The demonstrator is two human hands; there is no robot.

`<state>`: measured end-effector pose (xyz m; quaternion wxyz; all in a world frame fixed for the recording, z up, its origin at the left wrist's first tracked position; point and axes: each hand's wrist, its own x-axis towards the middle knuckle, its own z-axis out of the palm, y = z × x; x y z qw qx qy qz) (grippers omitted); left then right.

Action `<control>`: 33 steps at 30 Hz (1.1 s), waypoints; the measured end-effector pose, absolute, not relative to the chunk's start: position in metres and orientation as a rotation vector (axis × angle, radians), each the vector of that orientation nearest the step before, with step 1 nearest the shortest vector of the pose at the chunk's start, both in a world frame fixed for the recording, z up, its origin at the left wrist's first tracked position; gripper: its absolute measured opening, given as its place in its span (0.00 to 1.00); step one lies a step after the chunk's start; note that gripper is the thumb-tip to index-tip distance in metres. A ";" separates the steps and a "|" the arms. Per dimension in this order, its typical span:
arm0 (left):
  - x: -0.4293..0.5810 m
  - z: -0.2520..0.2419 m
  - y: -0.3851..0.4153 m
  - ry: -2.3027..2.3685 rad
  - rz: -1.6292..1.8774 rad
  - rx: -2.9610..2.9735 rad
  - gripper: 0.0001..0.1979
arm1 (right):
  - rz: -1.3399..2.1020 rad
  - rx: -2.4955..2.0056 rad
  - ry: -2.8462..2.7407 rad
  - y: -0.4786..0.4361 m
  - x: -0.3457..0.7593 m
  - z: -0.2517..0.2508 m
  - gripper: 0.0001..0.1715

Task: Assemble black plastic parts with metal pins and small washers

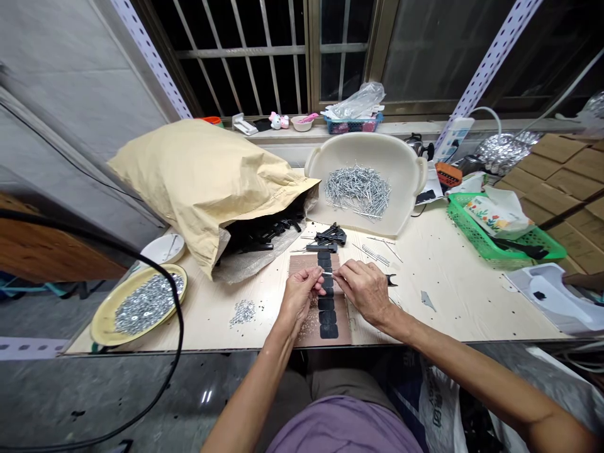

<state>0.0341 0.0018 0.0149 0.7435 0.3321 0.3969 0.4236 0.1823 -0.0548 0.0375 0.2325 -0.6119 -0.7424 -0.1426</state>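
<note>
Over the brown board (296, 267), my left hand (304, 286) pinches one end of a thin silver metal pin (327, 273). My right hand (363, 286) is closed at the pin's other end, thumb and forefinger together. A black forked piece (391, 280) shows just past the right hand; whether that hand grips it or it lies on the table, I cannot tell. Beneath both hands runs a strip of black pads (329, 318) down the board. Behind it lies a small pile of black plastic parts (330, 237). Loose metal pins (375, 253) lie to its right.
A white basin (401, 217) of metal pins stands behind. At left, a paper sack (202, 170) spills black parts, near a yellow dish (101, 327) of small washers. Loose washers (243, 312) lie left of the board. A green basket (491, 248) sits at right.
</note>
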 end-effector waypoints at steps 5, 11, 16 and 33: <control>0.029 0.014 0.007 0.866 0.996 0.612 0.16 | -0.354 -1.722 -2.004 -0.057 0.181 0.044 0.16; 0.036 0.013 -0.002 0.920 1.075 0.734 0.15 | -0.242 -1.711 -2.034 -0.055 0.177 0.039 0.15; 0.038 0.017 -0.005 0.875 1.101 0.744 0.15 | -0.265 -1.741 -2.031 -0.053 0.176 0.039 0.15; 0.033 0.010 -0.005 0.875 1.043 0.772 0.16 | -0.097 -1.819 -1.981 -0.058 0.170 0.029 0.14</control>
